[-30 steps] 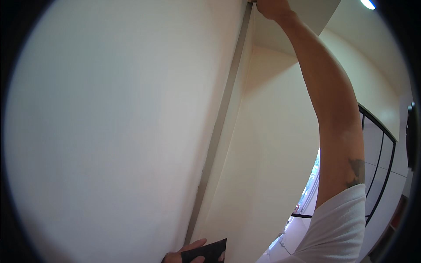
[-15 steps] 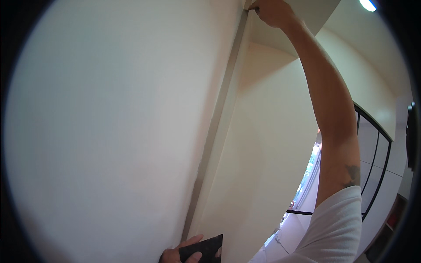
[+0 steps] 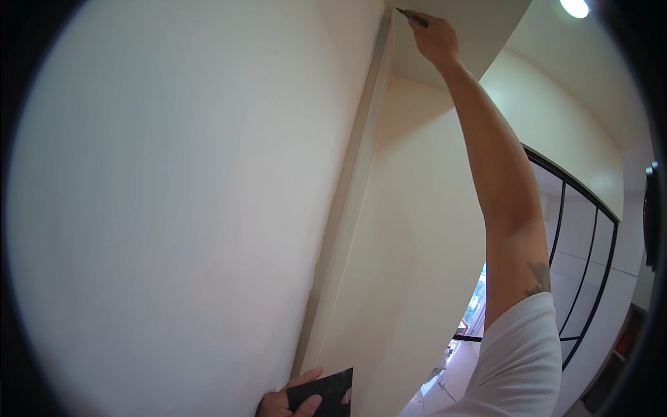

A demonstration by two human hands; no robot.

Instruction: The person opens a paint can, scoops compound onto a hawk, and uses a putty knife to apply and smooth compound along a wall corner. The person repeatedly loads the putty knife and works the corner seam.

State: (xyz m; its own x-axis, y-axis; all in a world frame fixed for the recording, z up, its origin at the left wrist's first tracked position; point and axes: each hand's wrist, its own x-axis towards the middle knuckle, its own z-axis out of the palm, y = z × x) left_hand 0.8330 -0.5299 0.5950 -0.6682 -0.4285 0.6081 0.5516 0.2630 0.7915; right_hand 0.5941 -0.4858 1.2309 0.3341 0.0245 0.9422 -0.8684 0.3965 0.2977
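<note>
High up, my right hand (image 3: 436, 38) is closed around a slim dark pointed tool (image 3: 417, 19); whether it is a knife or a pen I cannot tell. Its tip points up and left, near the top of a grey strip (image 3: 338, 201) that runs down between a white wall surface (image 3: 174, 208) and a cream panel (image 3: 410, 208). At the lower edge, my left hand (image 3: 295, 398) grips a flat, glossy black piece with straight edges (image 3: 330, 394), thumb in front of it. Part of this piece and of the hand is cut off by the picture's edge. The left fingertips lie by the strip's lower end.
On the right stands a black-framed partition (image 3: 597, 254) with pale panes. A bright window (image 3: 476, 302) shows beyond the cream panel's edge. A round lamp (image 3: 575, 7) glows in the ceiling, and a dark shelf (image 3: 615, 368) is at the far right.
My right hand has moved slightly down with the tool, and more of the tool now shows. My right arm has shifted left. The left hand stays almost in place with the black piece.
</note>
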